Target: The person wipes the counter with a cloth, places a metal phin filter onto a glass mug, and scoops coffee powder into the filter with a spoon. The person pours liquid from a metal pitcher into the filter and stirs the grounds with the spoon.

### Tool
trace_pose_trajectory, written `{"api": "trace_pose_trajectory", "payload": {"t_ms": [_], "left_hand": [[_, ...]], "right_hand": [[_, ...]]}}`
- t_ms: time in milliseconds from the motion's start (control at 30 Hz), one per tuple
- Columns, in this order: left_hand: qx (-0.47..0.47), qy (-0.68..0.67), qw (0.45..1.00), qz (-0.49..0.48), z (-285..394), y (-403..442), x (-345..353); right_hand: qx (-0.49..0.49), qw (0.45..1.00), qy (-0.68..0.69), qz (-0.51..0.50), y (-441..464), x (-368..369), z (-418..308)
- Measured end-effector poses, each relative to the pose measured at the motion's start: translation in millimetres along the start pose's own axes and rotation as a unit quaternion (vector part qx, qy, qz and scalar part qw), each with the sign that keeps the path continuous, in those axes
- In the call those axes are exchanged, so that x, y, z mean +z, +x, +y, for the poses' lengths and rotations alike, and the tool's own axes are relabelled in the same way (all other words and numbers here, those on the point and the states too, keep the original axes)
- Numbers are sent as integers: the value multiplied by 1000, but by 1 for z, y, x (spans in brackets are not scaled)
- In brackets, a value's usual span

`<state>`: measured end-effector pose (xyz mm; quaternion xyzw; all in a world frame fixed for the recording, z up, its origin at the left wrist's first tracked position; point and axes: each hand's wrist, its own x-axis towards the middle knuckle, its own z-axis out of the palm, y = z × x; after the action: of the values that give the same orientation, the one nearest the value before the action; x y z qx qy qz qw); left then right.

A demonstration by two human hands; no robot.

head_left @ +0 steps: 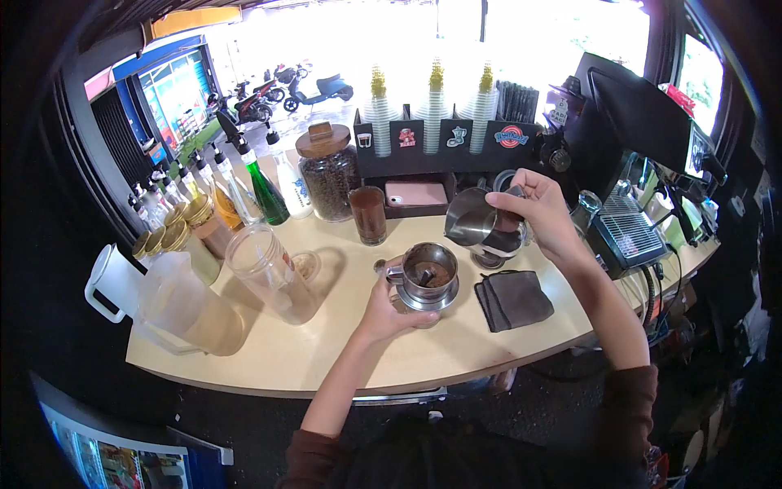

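My left hand [383, 314] is closed around the lower part of a metal drip coffee filter [429, 301], thumb along its near side. Wet brown coffee grounds show inside the filter; what it rests on is mostly hidden by the hand. My right hand [533, 208] grips a stainless steel pitcher [471, 218] by its handle side, tilted to the left, up and right of the filter. No stream of liquid can be made out. A folded dark cloth [515, 300] lies right of the filter. Behind the filter stands a glass of brown drink [369, 217].
A clear plastic jar [265, 273] and a cloudy pitcher [191, 306] stand at the left. A wooden-lidded jar of coffee beans [329, 175], several syrup bottles and a cup holder [440, 155] line the back. An espresso machine [627, 220] is at the right.
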<state>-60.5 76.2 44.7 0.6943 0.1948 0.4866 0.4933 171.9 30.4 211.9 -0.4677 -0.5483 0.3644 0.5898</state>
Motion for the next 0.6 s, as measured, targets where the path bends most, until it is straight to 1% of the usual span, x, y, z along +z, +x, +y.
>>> {"api": "trace_pose_trajectory", "payload": {"t_ms": [33, 100, 133, 167, 233, 267, 333, 367, 433, 500, 567, 600], "left_hand": [[26, 12, 999, -19, 0, -1, -5], [41, 22, 999, -21, 6, -7, -19], [57, 32, 998, -25, 9, -11, -27], [56, 33, 998, -24, 3, -15, -37], [-64, 30, 994, 78, -12, -22, -51], [-67, 31, 994, 80, -15, -25, -54], [-152, 200, 957, 145, -14, -24, -56], [-155, 201, 956, 147, -14, -22, -55], [-204, 258, 940, 88, -14, -18, -47], [-205, 282, 934, 80, -21, -17, -41], [-202, 307, 927, 73, -37, -15, -43], [-216, 309, 923, 74, -41, -13, -45]], "right_hand": [[0, 1000, 0, -2, -2, -6, 5], [7, 1000, 20, 23, -7, -15, 15], [14, 998, 34, 55, -14, -10, 11], [14, 998, 35, 54, -20, -13, 15], [38, 989, 125, 65, -29, -26, 33], [40, 988, 126, 82, -33, -31, 46], [56, 984, 141, 96, -40, -41, 77], [69, 979, 154, 112, -43, -44, 91], [85, 974, 179, 113, -49, -44, 113], [115, 959, 215, 143, -55, -41, 129], [113, 956, 239, 130, -60, -39, 147], [109, 954, 249, 128, -61, -36, 153]]}}
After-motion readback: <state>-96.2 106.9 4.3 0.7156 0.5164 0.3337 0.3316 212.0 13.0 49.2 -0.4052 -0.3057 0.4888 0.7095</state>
